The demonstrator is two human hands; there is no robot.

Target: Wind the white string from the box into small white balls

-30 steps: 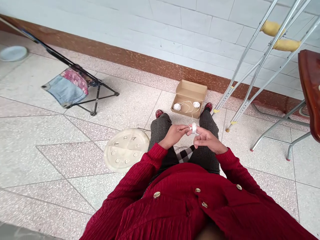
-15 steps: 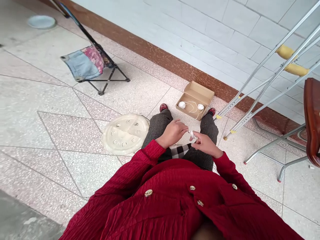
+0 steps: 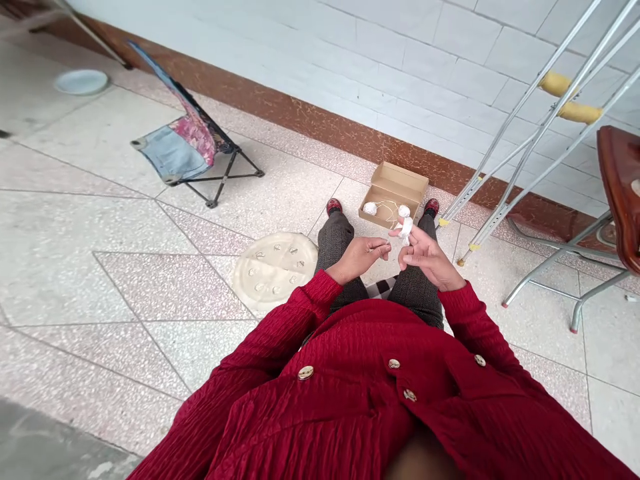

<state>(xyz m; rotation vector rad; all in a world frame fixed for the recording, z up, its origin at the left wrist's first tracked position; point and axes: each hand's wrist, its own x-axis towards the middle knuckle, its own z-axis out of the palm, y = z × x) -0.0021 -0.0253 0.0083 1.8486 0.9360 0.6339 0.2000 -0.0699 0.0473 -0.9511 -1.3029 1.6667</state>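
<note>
White tiled wall (image 3: 280, 53), terrazzo tile floor (image 3: 125, 280)

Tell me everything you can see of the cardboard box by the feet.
The open cardboard box is plain tan card, with its lid standing up along the back edge, toward the wall. It sits flat on the speckled tile floor, just beyond the red shoes. Two white balls of string lie inside, one towards each end, with a loose white strand looped between them. From this view, the right hand overlaps the box's front edge, but contact cannot be confirmed.
</note>
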